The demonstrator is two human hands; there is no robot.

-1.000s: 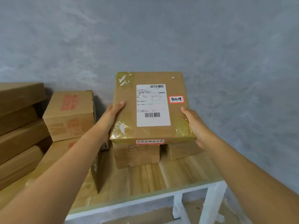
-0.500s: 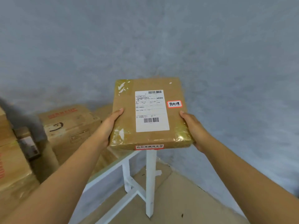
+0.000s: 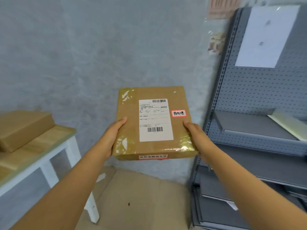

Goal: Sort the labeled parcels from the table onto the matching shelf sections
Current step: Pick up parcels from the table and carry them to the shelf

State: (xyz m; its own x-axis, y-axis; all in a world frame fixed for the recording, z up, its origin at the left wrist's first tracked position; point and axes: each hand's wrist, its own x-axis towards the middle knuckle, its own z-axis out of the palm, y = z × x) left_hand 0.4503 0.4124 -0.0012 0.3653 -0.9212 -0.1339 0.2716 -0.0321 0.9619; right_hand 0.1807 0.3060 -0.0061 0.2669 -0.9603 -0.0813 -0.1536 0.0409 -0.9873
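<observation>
The flat brown cardboard parcel (image 3: 154, 123), taped and bearing a white printed shipping label (image 3: 155, 120) and a small red-bordered handwritten sticker (image 3: 178, 113), is held in mid-air between the wooden-topped white-framed table (image 3: 49, 146) on the left and the grey metal shelving unit with a perforated back panel (image 3: 252, 100) on the right. The left hand (image 3: 110, 136) grips its left edge with the thumb lying on the top face; the right hand (image 3: 195, 131) grips the right edge the same way. The fingers of both hands are under the parcel and out of sight.

The step in hand seems to be carrying the parcel to its shelf section. To do it well, the parcel should stay level with the sticker facing up, so its handwriting can be checked against the section signs before choosing a tier. A large white paper sheet (image 3: 265, 35) is fixed to the upper back panel, but its print is too blurred to read. The parcel is best slid in flat, front edge first, clearing the lip of the tier.

On the shelving, a pale flat item (image 3: 289, 125) lies on the middle tier (image 3: 249, 125), at the right edge of the view; what it is I cannot tell. The lower tiers show small white tags only. On the table, one brown cardboard box (image 3: 21, 128) rests near the corner.
</observation>
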